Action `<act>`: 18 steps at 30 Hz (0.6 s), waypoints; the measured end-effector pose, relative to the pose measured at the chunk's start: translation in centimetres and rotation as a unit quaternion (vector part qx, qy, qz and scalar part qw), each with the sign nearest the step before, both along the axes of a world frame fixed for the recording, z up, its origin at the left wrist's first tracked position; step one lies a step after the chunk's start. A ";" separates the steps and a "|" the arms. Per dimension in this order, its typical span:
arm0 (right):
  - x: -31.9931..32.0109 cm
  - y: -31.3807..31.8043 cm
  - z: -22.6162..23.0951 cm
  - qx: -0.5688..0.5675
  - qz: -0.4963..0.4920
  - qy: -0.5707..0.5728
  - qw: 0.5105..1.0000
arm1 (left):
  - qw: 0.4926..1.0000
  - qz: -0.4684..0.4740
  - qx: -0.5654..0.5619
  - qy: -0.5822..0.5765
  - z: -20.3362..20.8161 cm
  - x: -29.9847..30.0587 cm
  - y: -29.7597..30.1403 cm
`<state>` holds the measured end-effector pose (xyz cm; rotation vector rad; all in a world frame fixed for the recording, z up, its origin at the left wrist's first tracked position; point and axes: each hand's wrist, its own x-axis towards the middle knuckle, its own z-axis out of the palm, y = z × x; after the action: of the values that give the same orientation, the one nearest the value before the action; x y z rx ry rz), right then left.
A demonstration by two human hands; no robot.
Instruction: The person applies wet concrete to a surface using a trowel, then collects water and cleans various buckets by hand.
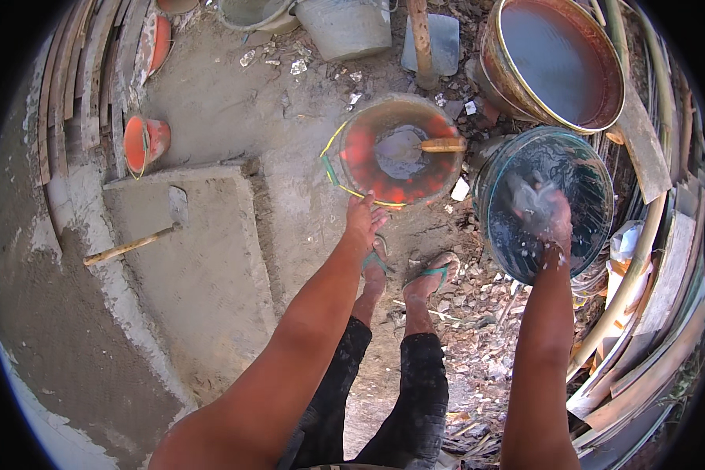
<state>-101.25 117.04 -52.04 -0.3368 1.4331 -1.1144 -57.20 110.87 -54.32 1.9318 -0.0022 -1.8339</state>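
Note:
My left hand (364,218) is at the near rim of a mud-stained reddish bucket (359,157), its fingers spread and a fingertip at the edge. The bucket's yellow-and-green carrying handle (328,168) hangs over its left side. A tool's wooden handle (444,145) sticks out over the right of this bucket, above something grey inside. My right hand (554,221) reaches into a dark bucket of water (489,211). White splashing and blur surround those fingers, so their grip cannot be made out.
A large rusty drum of cloudy water (489,59) stands at the far right. Grey buckets (345,30) are at the back. A hoe-like tool (133,244) lies left on a cement slab, near a small red bucket (157,139). Bamboo and boards (666,274) line the right.

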 end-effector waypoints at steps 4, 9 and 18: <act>14.5 -8.0 16.7 0.109 0.066 -0.077 0.989 | 0.997 -0.025 0.014 -0.065 -0.4 2.3 -1.8; 31.0 -8.8 14.4 -0.061 0.385 0.356 0.849 | 0.986 0.148 -0.003 0.075 0.2 -0.9 -2.9; 21.1 -2.5 18.5 -0.018 0.048 0.600 0.798 | 0.982 -0.110 0.126 -0.086 0.3 0.0 -3.1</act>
<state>-80.18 114.55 -33.59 -1.2947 2.4412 -0.8118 -57.24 107.82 -54.01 2.3435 -0.0423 -1.8733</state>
